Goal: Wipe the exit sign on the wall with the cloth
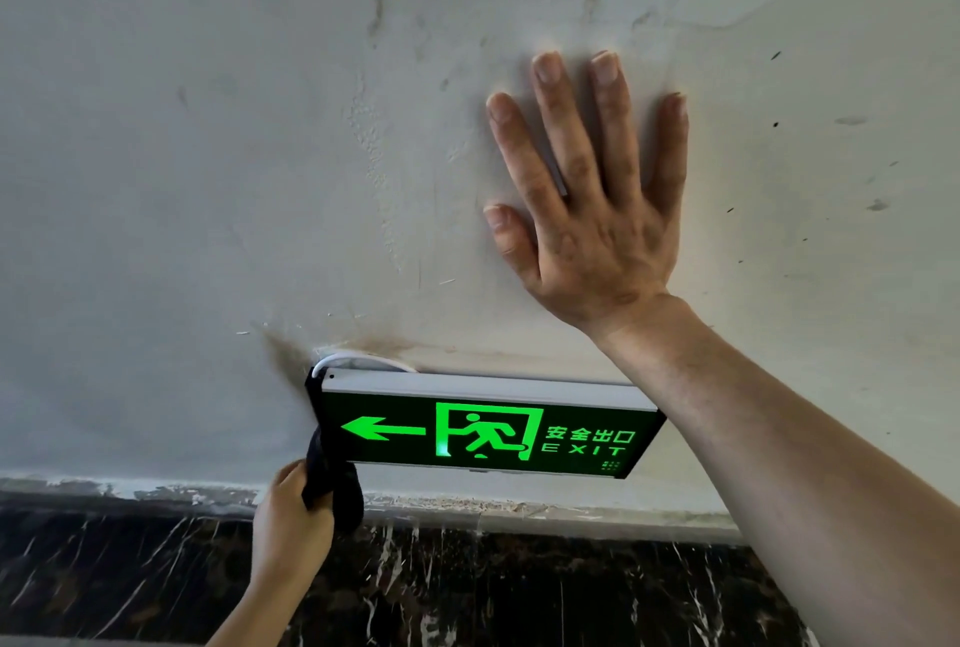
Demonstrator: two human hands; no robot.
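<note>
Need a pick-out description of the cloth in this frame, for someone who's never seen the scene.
Start at the stained white plaster wall and drop to the glowing green rectangular exit sign low on it. At the sign's left end, beside the arrow, the left hand grips a dark bunched fabric cloth against the sign's lower corner. It is the only soft, unlit thing there; the right hand lies flat and empty on the wall above.

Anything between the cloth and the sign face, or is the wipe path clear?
Nothing visible blocks it. The left hand holds the dark cloth right at the exit sign's left end, and the lit face is bare almost to its right end. There the right forearm crosses the corner; the right hand lies flat on the wall above.
</note>
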